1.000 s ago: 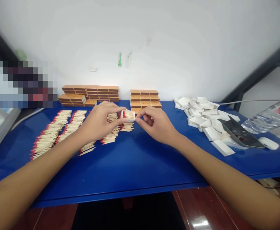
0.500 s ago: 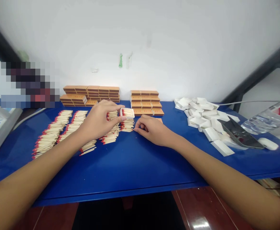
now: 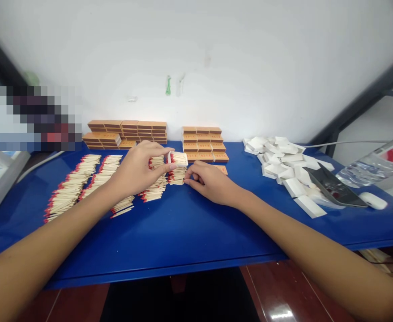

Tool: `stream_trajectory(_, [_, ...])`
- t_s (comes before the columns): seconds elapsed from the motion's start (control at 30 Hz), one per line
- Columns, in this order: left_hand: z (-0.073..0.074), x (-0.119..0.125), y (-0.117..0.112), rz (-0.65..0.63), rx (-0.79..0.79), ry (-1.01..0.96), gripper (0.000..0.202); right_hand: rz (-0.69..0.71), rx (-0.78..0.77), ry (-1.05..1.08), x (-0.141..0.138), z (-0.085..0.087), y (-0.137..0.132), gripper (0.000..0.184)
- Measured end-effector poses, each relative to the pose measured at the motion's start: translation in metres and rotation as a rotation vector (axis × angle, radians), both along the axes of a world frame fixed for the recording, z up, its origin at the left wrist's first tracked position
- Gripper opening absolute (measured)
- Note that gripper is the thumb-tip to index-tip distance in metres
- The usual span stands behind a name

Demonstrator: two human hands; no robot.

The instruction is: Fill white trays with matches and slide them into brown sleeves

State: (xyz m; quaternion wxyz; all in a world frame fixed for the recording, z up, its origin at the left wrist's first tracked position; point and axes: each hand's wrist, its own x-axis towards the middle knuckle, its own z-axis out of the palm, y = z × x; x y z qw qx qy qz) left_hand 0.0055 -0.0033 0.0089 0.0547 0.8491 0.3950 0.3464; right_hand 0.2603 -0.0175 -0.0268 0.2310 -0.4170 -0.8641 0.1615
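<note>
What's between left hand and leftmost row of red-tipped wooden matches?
Head view: a second row of red-tipped wooden matches, on the glossy blue tabletop.

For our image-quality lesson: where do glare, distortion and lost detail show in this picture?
Head view: bright glare on the red floor; same head view: the clear bottle at right looks stretched and soft; head view again: coarse pixel blocks hide a patch at left.

A blue table (image 3: 190, 237) bears matches (image 3: 69, 185), matchboxes (image 3: 205, 146) and white trays (image 3: 293, 187).
</note>
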Motion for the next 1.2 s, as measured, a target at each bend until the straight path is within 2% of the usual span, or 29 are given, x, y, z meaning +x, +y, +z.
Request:
stream_trajectory(0.2, [-0.001, -0.001, 0.0, 0.006, -0.002, 0.009, 0.055, 0.001, -0.025, -0.022, 0.0, 0.0, 0.0, 0.009])
stream_trajectory(0.53, [0.0, -0.001, 0.001, -0.015, 0.017, 0.017, 0.059, 0.063, 0.04, 0.066, -0.001, -0.001, -0.004, 0.009])
stream_trajectory(0.73, [0.001, -0.001, 0.0, -0.017, 0.022, 0.016, 0.055, 0.056, 0.009, 0.073, -0.004, 0.002, -0.007, 0.002])
stream_trajectory(0.9, [0.002, -0.001, 0.0, -0.011, 0.026, 0.009, 0.053, 0.058, -0.011, 0.063, -0.003, 0.002, -0.007, 0.007])
stream_trajectory(1.1, [0.004, 0.0, -0.001, 0.002, 0.009, 0.003, 0.05, 0.062, 0.05, 0.081, 0.004, 0.012, -0.007, 0.005])
stream_trajectory(1.2, [0.004, 0.0, -0.001, 0.003, 0.012, 0.006, 0.047, 0.077, -0.012, -0.007, 0.01, 0.02, -0.008, 0.008])
